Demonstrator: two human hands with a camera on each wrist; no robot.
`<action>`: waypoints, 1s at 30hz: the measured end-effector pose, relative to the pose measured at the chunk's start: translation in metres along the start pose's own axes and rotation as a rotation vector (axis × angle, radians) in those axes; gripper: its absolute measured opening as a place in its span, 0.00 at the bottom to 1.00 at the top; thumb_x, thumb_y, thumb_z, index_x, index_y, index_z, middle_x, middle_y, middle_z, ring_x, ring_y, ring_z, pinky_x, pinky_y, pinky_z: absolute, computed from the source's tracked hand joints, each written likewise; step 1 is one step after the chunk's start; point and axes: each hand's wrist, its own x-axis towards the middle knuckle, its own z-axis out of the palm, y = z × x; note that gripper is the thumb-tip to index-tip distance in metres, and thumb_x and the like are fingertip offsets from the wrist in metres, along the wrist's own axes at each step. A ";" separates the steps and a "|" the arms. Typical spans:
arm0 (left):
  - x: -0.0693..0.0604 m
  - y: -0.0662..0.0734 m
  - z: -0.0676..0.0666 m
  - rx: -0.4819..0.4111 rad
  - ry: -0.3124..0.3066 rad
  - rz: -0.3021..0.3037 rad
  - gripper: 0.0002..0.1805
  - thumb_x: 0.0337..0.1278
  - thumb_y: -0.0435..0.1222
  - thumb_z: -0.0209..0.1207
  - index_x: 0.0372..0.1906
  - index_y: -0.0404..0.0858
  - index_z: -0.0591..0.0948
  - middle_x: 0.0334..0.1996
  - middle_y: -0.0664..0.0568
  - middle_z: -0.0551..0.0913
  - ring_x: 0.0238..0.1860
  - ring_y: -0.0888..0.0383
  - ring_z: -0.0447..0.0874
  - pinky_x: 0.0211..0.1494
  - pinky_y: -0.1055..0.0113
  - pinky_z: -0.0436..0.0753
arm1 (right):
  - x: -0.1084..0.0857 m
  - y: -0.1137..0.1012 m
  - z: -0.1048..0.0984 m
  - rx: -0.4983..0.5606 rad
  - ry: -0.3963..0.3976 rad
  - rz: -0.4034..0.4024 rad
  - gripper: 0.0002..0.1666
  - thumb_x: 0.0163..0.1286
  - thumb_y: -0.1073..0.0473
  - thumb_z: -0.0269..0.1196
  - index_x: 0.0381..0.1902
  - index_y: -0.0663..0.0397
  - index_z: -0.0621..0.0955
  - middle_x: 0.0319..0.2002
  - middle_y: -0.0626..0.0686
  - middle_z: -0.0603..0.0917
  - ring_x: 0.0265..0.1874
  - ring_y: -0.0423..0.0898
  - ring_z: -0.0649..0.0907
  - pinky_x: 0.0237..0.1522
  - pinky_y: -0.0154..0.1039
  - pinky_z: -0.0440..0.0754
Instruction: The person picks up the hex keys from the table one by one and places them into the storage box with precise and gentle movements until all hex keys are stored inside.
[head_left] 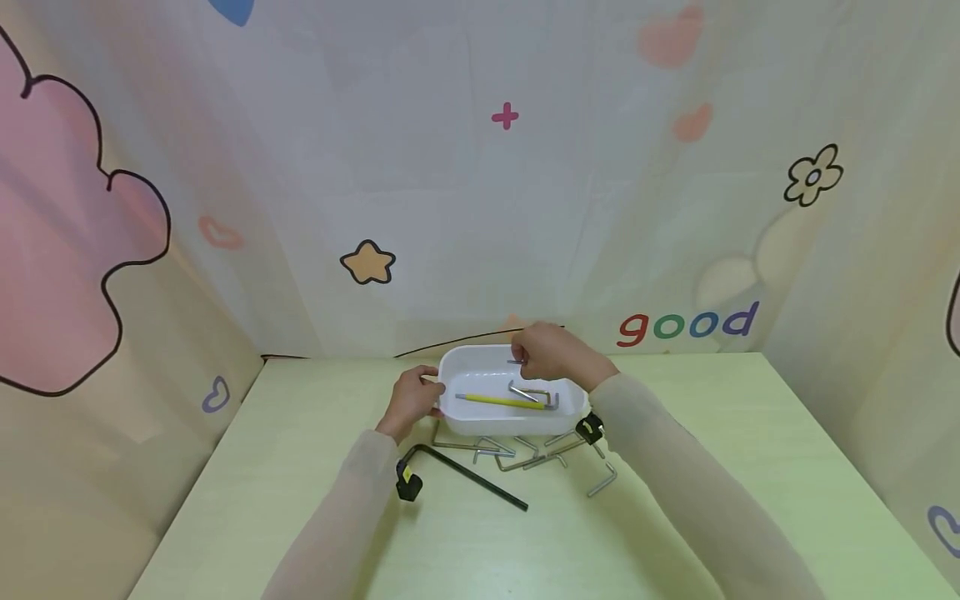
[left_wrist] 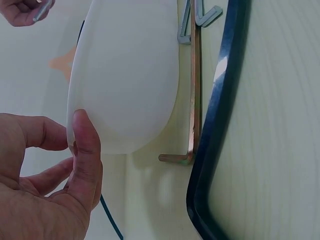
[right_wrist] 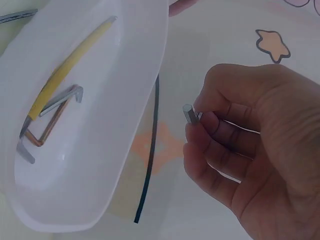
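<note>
My left hand [head_left: 408, 400] pinches the left end of a white plastic box [head_left: 487, 427] between thumb and fingers. The box looks tilted. Above its far rim, my right hand [head_left: 555, 352] holds a small silver hex key [right_wrist: 189, 112] in its fingertips; most of the key is hidden by the fingers. Inside the box lie a hex key with a yellow sleeve [head_left: 502, 402], a short silver hex key [right_wrist: 60, 100] and a copper-coloured hex key [right_wrist: 54, 122]. Close to my left wrist, a big black hex key [head_left: 472, 477] rests on the table.
Several silver and brass hex keys [head_left: 517, 465] lie loosely on the pale green table [head_left: 675, 533] in front of the box. Another silver hex key [head_left: 604, 482] sits apart, near the right forearm. A printed curtain [head_left: 450, 208] hangs along the table's back edge.
</note>
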 end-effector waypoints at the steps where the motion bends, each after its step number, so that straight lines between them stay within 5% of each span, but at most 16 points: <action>1: 0.000 0.001 0.000 -0.001 -0.001 0.000 0.24 0.60 0.32 0.56 0.63 0.32 0.73 0.40 0.41 0.78 0.30 0.54 0.83 0.31 0.65 0.89 | 0.003 0.001 0.001 0.007 -0.008 0.006 0.05 0.58 0.63 0.66 0.34 0.54 0.83 0.30 0.47 0.82 0.31 0.44 0.77 0.35 0.37 0.78; 12: -0.005 -0.004 -0.005 -0.018 -0.005 -0.007 0.23 0.61 0.32 0.56 0.62 0.32 0.73 0.42 0.40 0.79 0.34 0.51 0.85 0.30 0.66 0.89 | 0.037 0.013 0.022 0.058 -0.136 0.081 0.03 0.60 0.63 0.64 0.32 0.49 0.80 0.31 0.46 0.79 0.29 0.43 0.74 0.30 0.34 0.73; 23: -0.001 -0.002 -0.004 -0.021 -0.009 0.008 0.25 0.61 0.33 0.56 0.64 0.32 0.73 0.41 0.40 0.80 0.34 0.49 0.86 0.30 0.67 0.89 | 0.059 0.022 0.029 0.093 -0.163 0.157 0.02 0.60 0.62 0.65 0.32 0.51 0.82 0.33 0.48 0.82 0.31 0.43 0.76 0.31 0.34 0.75; 30: 0.000 0.001 -0.002 -0.016 -0.013 0.011 0.26 0.60 0.32 0.55 0.64 0.31 0.72 0.41 0.40 0.80 0.35 0.50 0.85 0.30 0.66 0.89 | 0.062 0.023 0.027 0.101 -0.164 0.178 0.01 0.58 0.63 0.65 0.29 0.51 0.82 0.45 0.54 0.81 0.31 0.43 0.76 0.29 0.33 0.73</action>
